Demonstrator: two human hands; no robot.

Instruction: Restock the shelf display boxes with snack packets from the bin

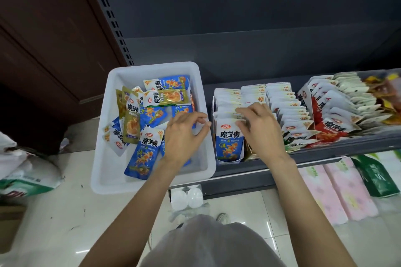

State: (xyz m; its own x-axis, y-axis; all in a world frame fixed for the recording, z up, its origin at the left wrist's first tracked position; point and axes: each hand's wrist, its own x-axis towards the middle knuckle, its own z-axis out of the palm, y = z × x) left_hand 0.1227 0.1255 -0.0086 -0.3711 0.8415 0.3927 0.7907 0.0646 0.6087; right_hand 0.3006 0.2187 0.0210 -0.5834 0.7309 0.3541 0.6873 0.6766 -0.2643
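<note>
A grey shirt (pixel 208 243) fills the bottom, at 6 o'clock. Two bare arms reach up from it. The left hand (pixel 184 134) hangs over the right side of the white plastic bin (pixel 112 171). Its fingers are loosely curled and hold nothing. The bin sits at 9 o'clock from the shelf boxes and holds a loose pile of blue and green snack packets (pixel 144 154). The right hand (pixel 258 128) rests on the packets standing in the blue display box (pixel 229 143), at 3 o'clock from the bin. Its fingers are bent onto the packet tops; I cannot tell if they pinch one. Farther off at 2 o'clock stands a red display box (pixel 329 123). Pink tissue packs (pixel 338 191) lie below the shelf (pixel 249 171).
</note>
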